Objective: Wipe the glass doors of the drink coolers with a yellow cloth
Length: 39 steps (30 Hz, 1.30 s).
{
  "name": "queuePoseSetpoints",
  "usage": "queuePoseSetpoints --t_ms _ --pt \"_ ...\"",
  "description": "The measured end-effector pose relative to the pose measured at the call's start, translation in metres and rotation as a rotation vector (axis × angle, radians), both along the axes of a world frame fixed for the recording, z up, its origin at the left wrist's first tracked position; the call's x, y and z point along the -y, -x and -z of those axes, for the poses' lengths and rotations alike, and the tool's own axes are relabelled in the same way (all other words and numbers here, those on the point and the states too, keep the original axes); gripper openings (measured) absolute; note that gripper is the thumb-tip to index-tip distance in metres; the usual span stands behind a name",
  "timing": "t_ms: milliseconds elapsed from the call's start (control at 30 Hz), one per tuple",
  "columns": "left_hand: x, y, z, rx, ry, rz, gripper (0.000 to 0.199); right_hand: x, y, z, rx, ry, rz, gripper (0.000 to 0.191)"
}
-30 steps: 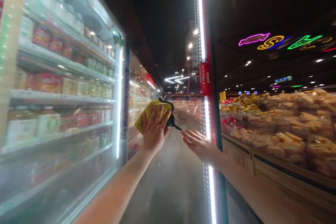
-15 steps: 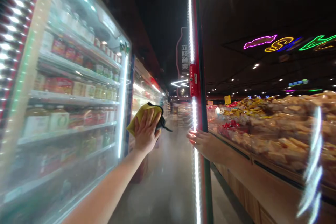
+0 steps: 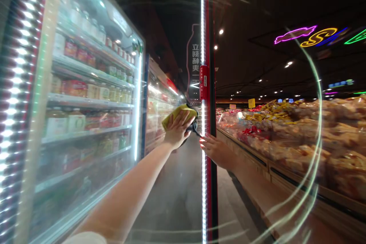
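My left hand (image 3: pixel 177 129) presses a yellow cloth (image 3: pixel 170 117) with a dark side flat toward the glass of an open door. A dark strip of the cloth hangs toward the door's edge. The lit red and black door frame (image 3: pixel 211 122) stands upright just right of that hand. Around its edge curl the fingers of my right hand (image 3: pixel 213 148), below the red block (image 3: pixel 204 82) on the frame; the thumb is hidden.
At the left, a lit cooler (image 3: pixel 90 99) holds bottles and jars on several shelves. Heaped packaged goods fill a long display (image 3: pixel 297 137) on the right. A grey floor (image 3: pixel 174 190) runs between them.
My left hand has moved right with the yellow cloth, closer to the door frame and my right hand. The frame appears slightly farther left in view, with my right hand still on it.
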State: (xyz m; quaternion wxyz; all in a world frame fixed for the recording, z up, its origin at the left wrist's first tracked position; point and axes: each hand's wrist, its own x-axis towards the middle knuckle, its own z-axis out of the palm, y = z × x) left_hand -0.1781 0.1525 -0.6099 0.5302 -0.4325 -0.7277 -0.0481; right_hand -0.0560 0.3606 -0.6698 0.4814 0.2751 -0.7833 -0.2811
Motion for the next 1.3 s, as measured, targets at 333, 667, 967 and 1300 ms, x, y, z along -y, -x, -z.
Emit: queuePoseSetpoints --t_ms 333,667,967,1300 --pt "0.005 0.001 0.030 -0.047 0.055 0.047 0.072 -0.022 -0.009 -0.004 -0.011 0.070 -0.093 0.026" --pt "-0.105 -0.047 -0.092 0.214 -0.347 0.263 0.061 -0.036 -0.022 -0.066 -0.193 0.659 -0.303 0.046" --pt "-0.123 -0.052 -0.072 0.043 -0.191 0.221 0.064 -0.049 -0.008 -0.122 -0.489 0.856 -0.431 0.054" --pt "-0.105 -0.040 -0.011 -0.052 -0.082 0.292 0.067 -0.053 0.009 -0.087 -0.180 0.782 -0.321 0.067"
